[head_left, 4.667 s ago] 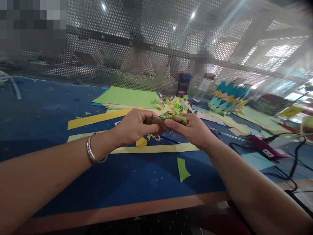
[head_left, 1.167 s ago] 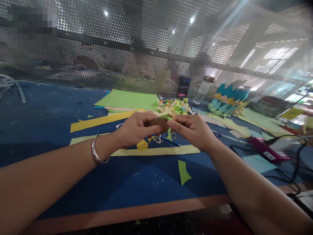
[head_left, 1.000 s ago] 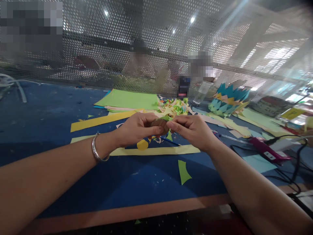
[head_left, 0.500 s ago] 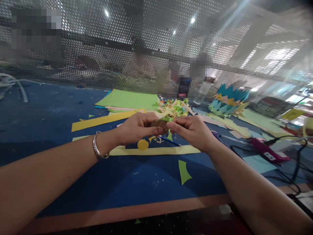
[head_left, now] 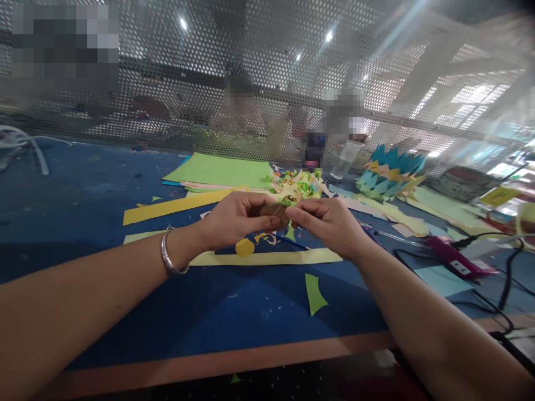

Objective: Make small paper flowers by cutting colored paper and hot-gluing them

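Between both hands, above the middle of the table, is a small round brown disc [head_left: 275,212] with faint stripes, its material unclear. My left hand [head_left: 239,219] pinches its left side between thumb and fingers. The fingertips of my right hand [head_left: 328,223] are closed at the disc's right edge. Just below my left hand lies a yellow paper circle [head_left: 244,248], close to a long pale yellow strip [head_left: 276,258]. A thin blue stick-like tool [head_left: 296,241] rests under the hands, partly hidden. Nearer me is a green paper offcut [head_left: 315,295].
Behind the hands are a heap of paper scraps [head_left: 303,185] and stacked green sheets [head_left: 229,170]. A yellow strip [head_left: 175,208] lies left. A clear cup [head_left: 346,160], a blue paper crown [head_left: 393,170] and a purple power strip [head_left: 457,259] with black cables stand to the right.
The disc has tilted slightly, so more of its striped face shows. Both hands stay almost where they were, with the same hold.
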Demonstrator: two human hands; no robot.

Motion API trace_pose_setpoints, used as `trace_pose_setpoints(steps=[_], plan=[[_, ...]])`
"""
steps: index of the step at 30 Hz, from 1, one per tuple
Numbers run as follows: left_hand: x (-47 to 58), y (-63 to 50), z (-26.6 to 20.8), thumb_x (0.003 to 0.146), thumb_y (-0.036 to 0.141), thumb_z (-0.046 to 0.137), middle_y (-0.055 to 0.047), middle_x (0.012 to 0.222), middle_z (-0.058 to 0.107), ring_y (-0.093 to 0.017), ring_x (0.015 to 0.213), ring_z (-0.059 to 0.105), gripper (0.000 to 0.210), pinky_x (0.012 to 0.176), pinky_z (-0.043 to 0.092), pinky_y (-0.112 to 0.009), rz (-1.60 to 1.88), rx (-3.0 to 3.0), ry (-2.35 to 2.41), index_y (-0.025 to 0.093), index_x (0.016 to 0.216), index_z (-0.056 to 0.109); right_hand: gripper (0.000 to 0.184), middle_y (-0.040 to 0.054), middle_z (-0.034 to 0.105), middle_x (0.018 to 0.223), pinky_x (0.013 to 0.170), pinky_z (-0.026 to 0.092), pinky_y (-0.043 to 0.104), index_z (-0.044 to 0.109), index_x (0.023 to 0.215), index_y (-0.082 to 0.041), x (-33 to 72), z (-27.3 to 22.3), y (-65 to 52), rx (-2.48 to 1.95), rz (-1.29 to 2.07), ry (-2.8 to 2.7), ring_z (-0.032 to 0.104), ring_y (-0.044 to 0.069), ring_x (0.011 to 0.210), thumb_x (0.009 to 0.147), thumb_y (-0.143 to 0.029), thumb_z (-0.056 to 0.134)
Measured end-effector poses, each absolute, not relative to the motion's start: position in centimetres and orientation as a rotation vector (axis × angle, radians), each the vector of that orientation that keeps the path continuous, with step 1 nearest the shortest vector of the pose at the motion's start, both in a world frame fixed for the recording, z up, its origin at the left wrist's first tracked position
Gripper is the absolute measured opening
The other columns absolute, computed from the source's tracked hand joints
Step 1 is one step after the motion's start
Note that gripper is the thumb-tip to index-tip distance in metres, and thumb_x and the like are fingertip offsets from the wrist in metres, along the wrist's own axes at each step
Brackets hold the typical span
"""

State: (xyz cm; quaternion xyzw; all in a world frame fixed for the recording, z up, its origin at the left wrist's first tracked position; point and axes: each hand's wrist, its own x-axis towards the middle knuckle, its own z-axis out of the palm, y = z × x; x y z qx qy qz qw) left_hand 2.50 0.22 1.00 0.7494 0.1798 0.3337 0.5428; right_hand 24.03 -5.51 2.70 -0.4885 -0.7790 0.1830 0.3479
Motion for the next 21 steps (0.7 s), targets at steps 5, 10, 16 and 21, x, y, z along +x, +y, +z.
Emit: trace_pose_setpoints(steps=[5, 10, 16, 21], plan=[[2.75, -0.13, 1.04, 0.081, 0.025, 0.076, 0.001, 0.074, 0.063, -0.010, 0.072, 0.058, 0.012, 0.075, 0.049, -0.025, 0.781, 1.738, 0.433, 0.014, 0.082, 0.070, 0.052, -0.0010, 0.051, 0.063, 0.055, 0.031, 0.027, 0.063, 0.068, -0.017, 23.94, 2.77, -5.58, -1.267, 0.464, -2.022, 0.042, 0.011, 0.059, 0.093, -0.062, 0.056], [2.59, -0.03, 0.97, 0.083, 0.027, 0.074, 0.002, 0.071, 0.058, -0.010, 0.071, 0.054, 0.015, 0.072, 0.047, -0.024, 0.765, 1.767, 0.406, 0.014, 0.078, 0.068, 0.050, -0.0012, 0.049, 0.064, 0.055, 0.031, 0.027, 0.063, 0.069, -0.016, 24.01, 2.75, -5.61, -1.268, 0.439, -2.047, 0.041, 0.011, 0.060, 0.096, -0.057, 0.054], [2.42, 0.04, 1.27, 0.086, 0.027, 0.072, 0.001, 0.075, 0.060, -0.011, 0.074, 0.055, 0.015, 0.074, 0.047, -0.025, 0.738, 1.775, 0.385, 0.014, 0.079, 0.067, 0.051, -0.0016, 0.049, 0.062, 0.055, 0.030, 0.026, 0.062, 0.068, -0.016, 24.02, 2.93, -5.76, -1.270, 0.432, -2.042, 0.041, 0.011, 0.059, 0.095, -0.059, 0.055], [2.35, -0.05, 1.63, 0.086, 0.022, 0.072, 0.003, 0.070, 0.057, -0.008, 0.067, 0.052, 0.010, 0.067, 0.043, -0.022, 0.715, 1.774, 0.371, 0.015, 0.080, 0.068, 0.050, -0.0009, 0.049, 0.064, 0.056, 0.030, 0.027, 0.060, 0.068, -0.017, 24.06, 2.87, -5.74, -1.249, 0.468, -2.039, 0.041, 0.011, 0.061, 0.095, -0.058, 0.054]])
